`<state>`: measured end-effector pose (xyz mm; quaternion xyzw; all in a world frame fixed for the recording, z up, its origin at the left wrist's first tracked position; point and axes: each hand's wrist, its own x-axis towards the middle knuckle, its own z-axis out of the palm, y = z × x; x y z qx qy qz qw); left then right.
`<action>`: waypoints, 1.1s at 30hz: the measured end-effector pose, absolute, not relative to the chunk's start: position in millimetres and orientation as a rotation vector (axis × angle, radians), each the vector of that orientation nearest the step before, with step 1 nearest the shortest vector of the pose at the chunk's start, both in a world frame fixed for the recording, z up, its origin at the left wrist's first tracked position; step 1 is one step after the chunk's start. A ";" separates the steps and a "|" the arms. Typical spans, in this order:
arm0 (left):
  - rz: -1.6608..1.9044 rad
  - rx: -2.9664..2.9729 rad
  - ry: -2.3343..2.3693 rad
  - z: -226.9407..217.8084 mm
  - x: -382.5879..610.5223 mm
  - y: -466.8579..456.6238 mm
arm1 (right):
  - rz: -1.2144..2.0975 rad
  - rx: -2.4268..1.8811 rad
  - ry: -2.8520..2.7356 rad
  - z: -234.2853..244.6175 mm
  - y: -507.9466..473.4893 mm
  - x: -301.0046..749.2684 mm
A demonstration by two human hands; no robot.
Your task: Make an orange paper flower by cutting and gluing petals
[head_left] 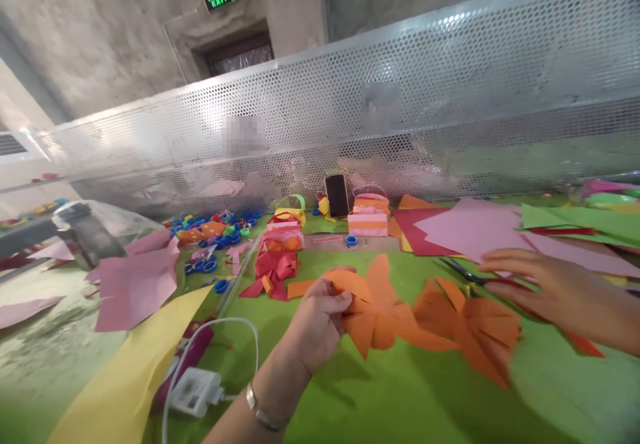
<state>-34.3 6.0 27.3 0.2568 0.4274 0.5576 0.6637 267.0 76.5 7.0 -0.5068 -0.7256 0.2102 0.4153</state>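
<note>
My left hand (325,321) pinches the edge of an orange paper cutout (383,314) with petal-like pieces, held above the green tabletop. To its right is a second orange paper cutout (467,327) with slits; whether the two are joined I cannot tell. My right hand (545,284) is at the right, its fingers stretched out and apart around the handles of a pair of scissors (463,272). The dark blades point left, and the handles are partly hidden by the fingers. An orange-red strip (583,345) shows below this hand.
Pink paper sheets (475,227) and green sheets (580,217) lie at the back right. Small paper bags (369,223) and a phone (337,195) stand before the perforated metal screen (425,91). Leftward are blue rings (203,264), yellow paper (130,371) and a white charger (195,391) with its cable.
</note>
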 end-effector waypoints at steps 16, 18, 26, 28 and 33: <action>1.211 2.293 0.759 53.8 -42.6 -22.0 | 0.735 -0.686 -2.000 22.7 10.4 205.7; 1.120 2.574 0.884 61.2 -37.9 -30.2 | 0.437 -0.714 -2.092 14.6 -10.0 219.3; 0.945 2.649 1.245 35.6 -15.0 -73.7 | 0.191 -1.014 -2.243 -32.0 -64.1 242.0; 0.953 2.609 1.237 25.1 -10.8 -86.5 | 0.165 -1.015 -2.308 -44.1 -73.0 246.4; 0.637 2.754 1.038 -1.3 -1.1 -98.2 | 0.012 -0.853 -2.578 -66.3 -87.6 255.8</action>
